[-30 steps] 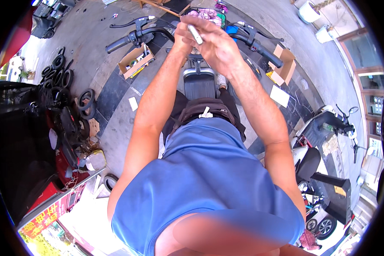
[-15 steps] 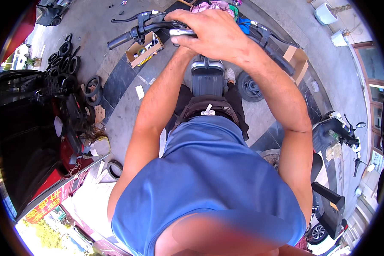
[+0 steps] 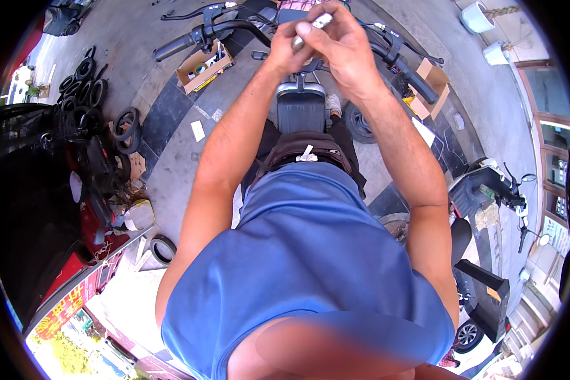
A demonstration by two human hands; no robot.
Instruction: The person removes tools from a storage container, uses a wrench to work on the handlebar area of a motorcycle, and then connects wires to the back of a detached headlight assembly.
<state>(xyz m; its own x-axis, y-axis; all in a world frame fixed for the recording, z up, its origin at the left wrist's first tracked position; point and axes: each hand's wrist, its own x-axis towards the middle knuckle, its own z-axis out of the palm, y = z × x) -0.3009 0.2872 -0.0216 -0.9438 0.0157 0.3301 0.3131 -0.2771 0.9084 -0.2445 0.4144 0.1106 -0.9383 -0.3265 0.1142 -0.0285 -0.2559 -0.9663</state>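
Note:
Both hands meet above the middle of a black handlebar (image 3: 234,25). My left hand (image 3: 287,49) is closed around the lower end of a small silver-grey elongated object (image 3: 321,21), whose exact kind I cannot make out. My right hand (image 3: 347,49) pinches the same object from the other side, with the thumb across it and the index finger curled over the top. The object is tilted, and the fingers hide part of it. Below the hands is the ribbed black seat (image 3: 300,113) of the two-wheeler.
An open cardboard box (image 3: 204,68) with tape and small items stands left of the handlebar. Another open carton (image 3: 432,88) is at the right, near a wheel (image 3: 359,123). Several loose tyres (image 3: 126,130) lie at the left. A parked scooter (image 3: 487,190) stands at the right.
My right hand, palm down over the left before, has turned and now pinches the object, which shows more clearly. The hands have shifted slightly right, and the handlebar sits a little higher in view.

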